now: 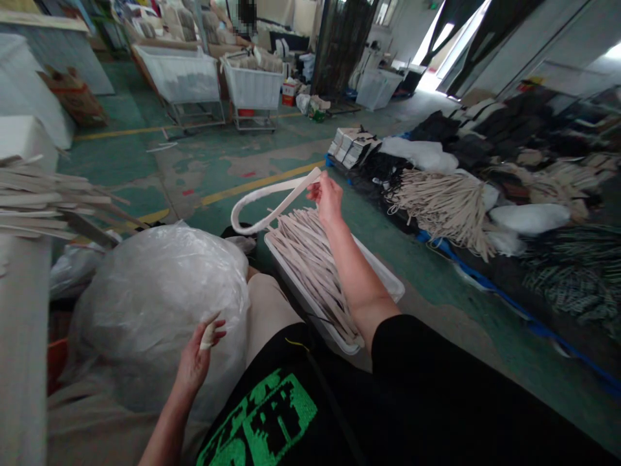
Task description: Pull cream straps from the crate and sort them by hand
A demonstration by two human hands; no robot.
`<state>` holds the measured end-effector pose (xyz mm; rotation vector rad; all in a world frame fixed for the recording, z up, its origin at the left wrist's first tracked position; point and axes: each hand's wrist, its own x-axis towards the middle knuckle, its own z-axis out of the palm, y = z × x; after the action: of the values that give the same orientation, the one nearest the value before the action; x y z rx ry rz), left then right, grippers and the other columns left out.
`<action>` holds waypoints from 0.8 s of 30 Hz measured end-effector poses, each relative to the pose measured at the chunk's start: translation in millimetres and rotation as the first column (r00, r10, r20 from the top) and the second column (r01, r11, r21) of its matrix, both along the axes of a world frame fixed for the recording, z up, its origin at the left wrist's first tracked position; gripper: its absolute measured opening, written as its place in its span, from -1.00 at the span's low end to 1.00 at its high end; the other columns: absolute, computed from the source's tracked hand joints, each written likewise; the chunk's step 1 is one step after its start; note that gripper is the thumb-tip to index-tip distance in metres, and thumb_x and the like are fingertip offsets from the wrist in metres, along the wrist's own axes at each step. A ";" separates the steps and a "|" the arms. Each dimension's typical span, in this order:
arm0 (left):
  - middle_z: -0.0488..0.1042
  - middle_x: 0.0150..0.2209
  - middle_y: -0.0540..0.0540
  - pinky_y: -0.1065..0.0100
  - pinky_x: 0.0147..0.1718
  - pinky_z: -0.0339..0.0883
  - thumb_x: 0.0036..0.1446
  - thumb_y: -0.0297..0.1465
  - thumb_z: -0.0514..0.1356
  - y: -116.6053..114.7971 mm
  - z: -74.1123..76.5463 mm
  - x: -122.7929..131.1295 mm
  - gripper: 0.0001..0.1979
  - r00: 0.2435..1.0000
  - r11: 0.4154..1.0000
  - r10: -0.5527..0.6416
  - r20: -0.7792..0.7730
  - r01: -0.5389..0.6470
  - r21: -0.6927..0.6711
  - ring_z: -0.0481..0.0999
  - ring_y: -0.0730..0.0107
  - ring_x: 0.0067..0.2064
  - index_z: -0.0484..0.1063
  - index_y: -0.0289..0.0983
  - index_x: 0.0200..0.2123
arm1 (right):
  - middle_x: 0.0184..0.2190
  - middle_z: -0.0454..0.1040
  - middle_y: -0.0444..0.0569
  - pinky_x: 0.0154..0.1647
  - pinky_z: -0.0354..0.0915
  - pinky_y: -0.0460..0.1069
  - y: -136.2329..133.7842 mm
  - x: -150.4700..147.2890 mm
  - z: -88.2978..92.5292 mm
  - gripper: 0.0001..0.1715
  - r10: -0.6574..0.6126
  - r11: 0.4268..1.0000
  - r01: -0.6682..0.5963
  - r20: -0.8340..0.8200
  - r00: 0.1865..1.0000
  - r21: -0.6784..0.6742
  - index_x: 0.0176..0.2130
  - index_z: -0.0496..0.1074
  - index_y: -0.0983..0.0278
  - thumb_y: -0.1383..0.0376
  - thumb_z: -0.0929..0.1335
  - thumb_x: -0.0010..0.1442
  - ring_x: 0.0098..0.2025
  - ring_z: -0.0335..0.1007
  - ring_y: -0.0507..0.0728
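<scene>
My right hand (326, 197) is raised above the white bin, its fingers pinching a cream fabric strip (291, 204). From that grip the strip bends leftward in a long loop. Below it, a white plastic bin (383, 262) holds a pile of similar strips (310, 259). My left hand (198, 353) is in front of a large clear plastic bag (165, 285), fingers partly spread and loosely bent. A pale wrap (207, 336) covers one of its digits. I see nothing clearly held there, though blur hides the fingertips.
At the left edge, more strips (33, 197) lie on a pale surface. Bundled strips (441, 204) and dark material (582, 272) cover the blue-edged pallets at right. White carts (182, 74) stand ahead on the green floor, with a cardboard box (75, 97) farther left.
</scene>
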<state>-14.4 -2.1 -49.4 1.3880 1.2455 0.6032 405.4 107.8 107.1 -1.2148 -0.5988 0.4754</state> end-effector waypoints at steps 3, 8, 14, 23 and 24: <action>0.62 -0.01 -0.30 -0.04 0.00 0.50 0.08 0.31 0.01 1.0 -2.8 -0.8 -0.12 0.999 1.000 -0.019 -0.031 0.019 -0.008 0.67 0.01 -0.10 0.40 -0.25 0.18 | -0.55 0.52 -0.18 -0.62 0.24 -0.22 3.5 42.2 3.8 -0.56 -0.085 0.996 0.084 -0.035 0.996 -0.011 -0.31 0.38 0.32 0.00 0.32 0.37 -0.68 0.28 -0.11; 0.63 0.00 -0.25 -0.07 0.05 0.46 0.17 0.23 -0.03 -2.3 -11.0 2.5 -0.23 0.973 0.985 -0.169 -0.158 0.171 -0.003 0.68 0.00 -0.07 0.39 -0.18 0.19 | -0.52 0.58 -0.12 -0.65 0.26 -0.18 -20.5 69.5 -36.5 -0.70 -0.240 0.962 0.202 -0.211 0.947 -0.186 -0.32 0.39 0.33 0.21 0.28 0.41 -0.72 0.25 -0.08; 0.64 -0.02 -0.25 0.07 0.02 0.44 0.19 0.03 0.02 -7.6 -20.0 2.7 -0.37 0.878 0.923 -0.378 -0.295 0.384 -0.040 0.65 0.02 0.00 0.40 -0.20 0.19 | -0.66 0.47 -0.19 -0.66 0.25 -0.17 -67.1 88.0 -93.5 -0.73 -0.437 0.877 0.336 -0.282 0.854 -0.344 -0.34 0.36 0.33 0.27 0.25 0.39 -0.74 0.19 -0.07; 0.68 -0.13 -0.20 0.14 -0.13 0.45 0.08 -0.07 0.14 -13.6 -22.7 3.4 -0.56 0.854 0.907 -0.419 -0.310 0.408 -0.102 0.68 0.01 -0.15 0.55 -0.14 -0.05 | -0.18 0.54 0.00 -0.25 0.48 0.00 -180.3 80.0 -112.2 -0.69 -0.589 0.745 0.431 -0.198 0.783 -0.510 -0.02 0.44 0.37 0.17 0.32 0.42 -0.27 0.50 0.06; 0.68 -0.14 -0.20 0.15 -0.13 0.44 0.09 -0.10 0.15 -13.1 -24.2 3.6 -0.57 0.859 0.911 -0.409 -0.309 0.403 -0.086 0.68 0.01 -0.15 0.56 -0.14 -0.05 | -0.06 0.51 0.05 -0.15 0.50 0.08 -192.0 70.7 -109.7 -0.65 -0.565 0.755 0.415 -0.182 0.805 -0.507 0.05 0.44 0.34 0.16 0.35 0.40 -0.15 0.51 0.12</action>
<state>-10.8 -15.2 -73.6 1.7193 1.1500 0.0694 476.1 -84.2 -2.6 -1.6264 0.1537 0.3485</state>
